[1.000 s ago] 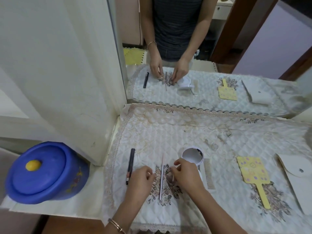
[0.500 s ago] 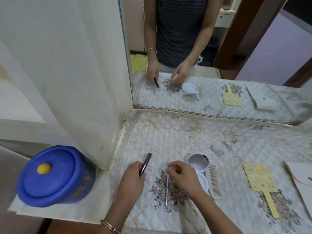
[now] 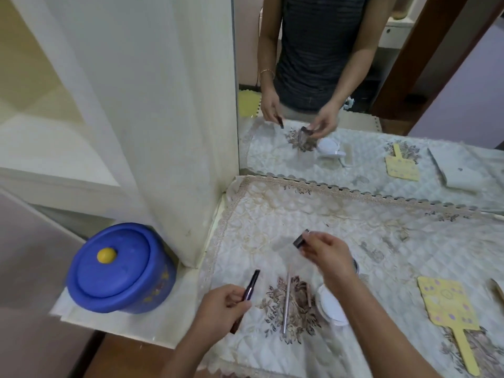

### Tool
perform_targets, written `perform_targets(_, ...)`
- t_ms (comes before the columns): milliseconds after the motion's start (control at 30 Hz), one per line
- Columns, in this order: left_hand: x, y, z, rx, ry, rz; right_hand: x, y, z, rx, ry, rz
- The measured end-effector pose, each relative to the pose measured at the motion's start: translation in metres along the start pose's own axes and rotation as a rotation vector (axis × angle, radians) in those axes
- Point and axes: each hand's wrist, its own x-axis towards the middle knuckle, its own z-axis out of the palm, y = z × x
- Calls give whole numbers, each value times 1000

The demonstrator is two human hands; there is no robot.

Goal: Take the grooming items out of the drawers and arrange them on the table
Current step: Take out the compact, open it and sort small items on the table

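The left hand (image 3: 222, 301) grips a slim dark pencil-like stick (image 3: 250, 289), lifted off the quilted white table cover (image 3: 313, 211). Just right of it, a thin silver metal rod (image 3: 286, 304) lies on the cover. Farther off, the right hand (image 3: 326, 256) pinches a small dark blurred piece (image 3: 299, 240) in the air.
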Motion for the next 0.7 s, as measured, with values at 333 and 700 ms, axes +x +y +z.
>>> perform_targets(333, 33, 3, 22, 109, 143, -1, -13, 53, 26, -759, -103, -14)
perform_targets(700, 40, -2, 31, 260, 75, 75, -16, 68, 29, -895, -5, -159)
